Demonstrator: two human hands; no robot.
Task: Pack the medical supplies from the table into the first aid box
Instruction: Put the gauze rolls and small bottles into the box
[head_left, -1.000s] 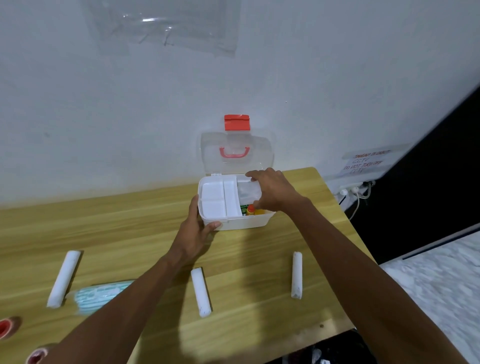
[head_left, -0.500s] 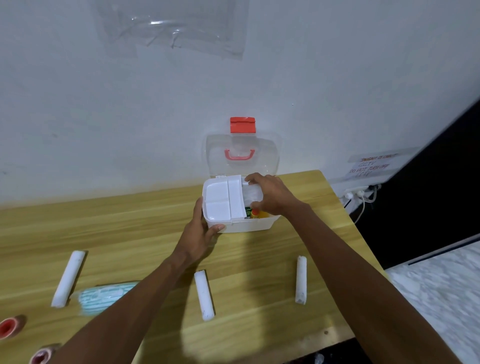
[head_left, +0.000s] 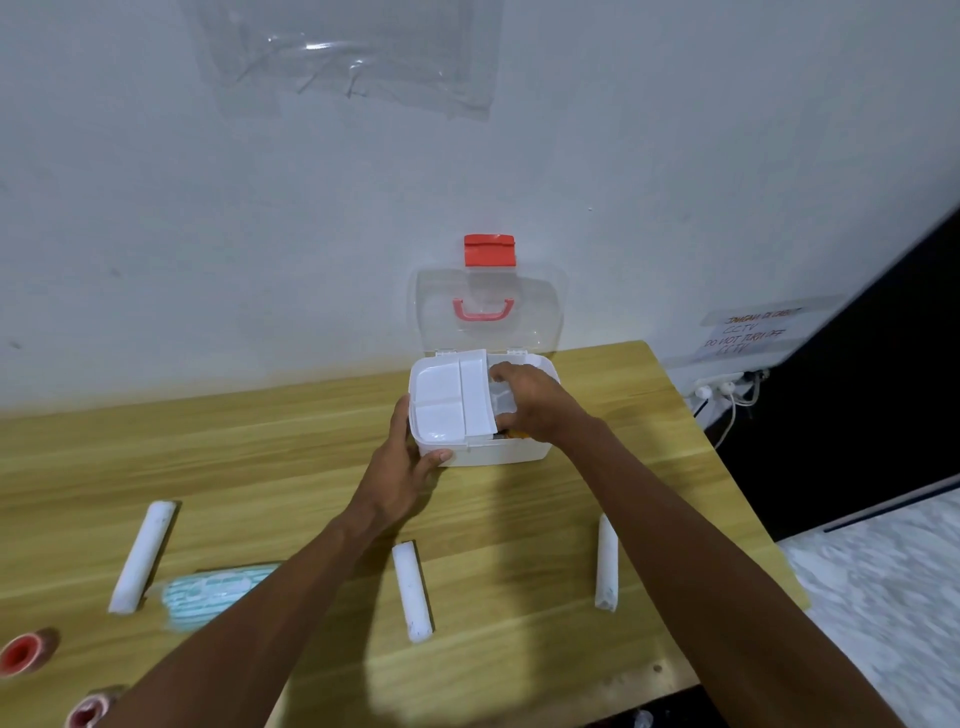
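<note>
Nearest, at the bench (head_left: 519, 597) front-left edge: two red tape rolls (head_left: 23, 652), partly cut off by the frame. Behind them a teal mask (head_left: 208, 592), partly under the left forearm. Three white gauze rolls lie apart: one far left (head_left: 141, 556), one mid (head_left: 412, 592) btwn the arms, one right (head_left: 606, 556). Further back, the box (head_left: 498, 452) sits near the wall, clear lid (head_left: 488, 306) upright w/ red latch (head_left: 489, 250) on top. White tray (head_left: 449, 400) covers the box's left part. Left hand (head_left: 402, 467) cups the box's front-left corner, thumb on its wall. Right hand (head_left: 535, 400) reaches inside the right part, fingers curled; can't tell what they hold. Power strip (head_left: 722, 382) & paper sign (head_left: 748, 332) off to the right.
</note>
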